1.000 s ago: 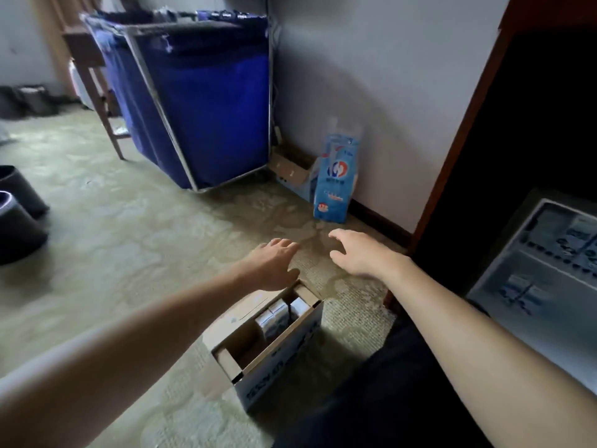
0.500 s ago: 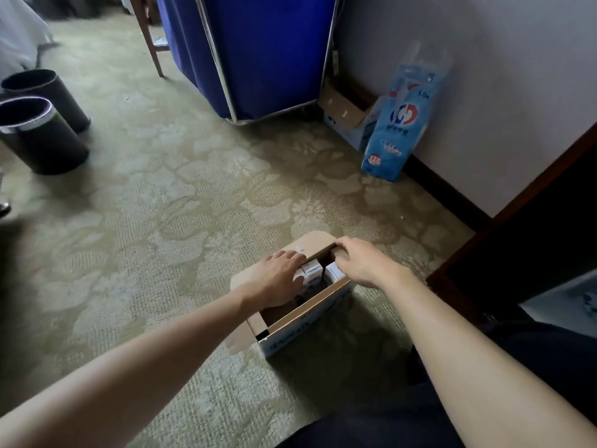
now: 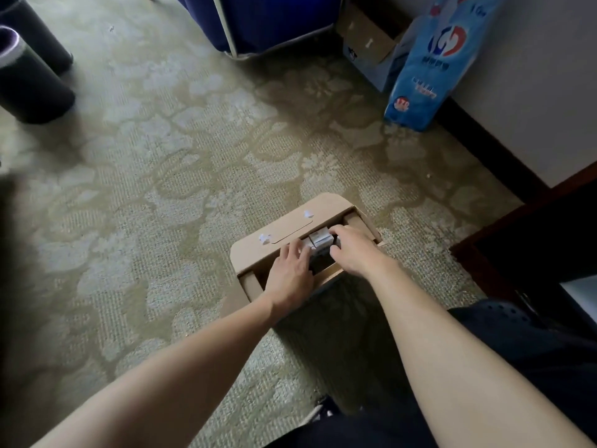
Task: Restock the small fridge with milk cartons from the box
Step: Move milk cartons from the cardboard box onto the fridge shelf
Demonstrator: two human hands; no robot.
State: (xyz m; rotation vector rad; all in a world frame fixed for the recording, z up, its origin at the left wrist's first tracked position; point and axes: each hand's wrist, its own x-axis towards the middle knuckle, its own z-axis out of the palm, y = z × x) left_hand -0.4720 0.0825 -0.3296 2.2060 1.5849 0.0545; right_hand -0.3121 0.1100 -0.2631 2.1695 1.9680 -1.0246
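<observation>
Cartons first: milk cartons (image 3: 320, 240) standing close-packed in the far half of the open cardboard box (image 3: 277, 234), down on the patterned carpet (image 3: 161, 189); near half of the box dark and seemingly already emptied. Left hand (image 3: 290, 273) reaching in from the near side, fingers bent over the top of the leftmost of them, thumb hidden, so no telling whether truly gripped or only touched; right hand (image 3: 353, 250) curved over the neighbouring ones, fingertips on the far edge and thumb on the near one, apparently pinching. Judged as the pick-up step, with nothing yet lifted. To do it well: settle fingers down the sides rather than just over the tops; squeeze on the stiff edges, not the flat faces; draw straight up, clear of the box flap and without dragging a neighbour along; keep everything upright; take no more than a secure handful per hand; then swing right toward the dark cabinet (image 3: 549, 240) (fridge itself not plainly in view).
</observation>
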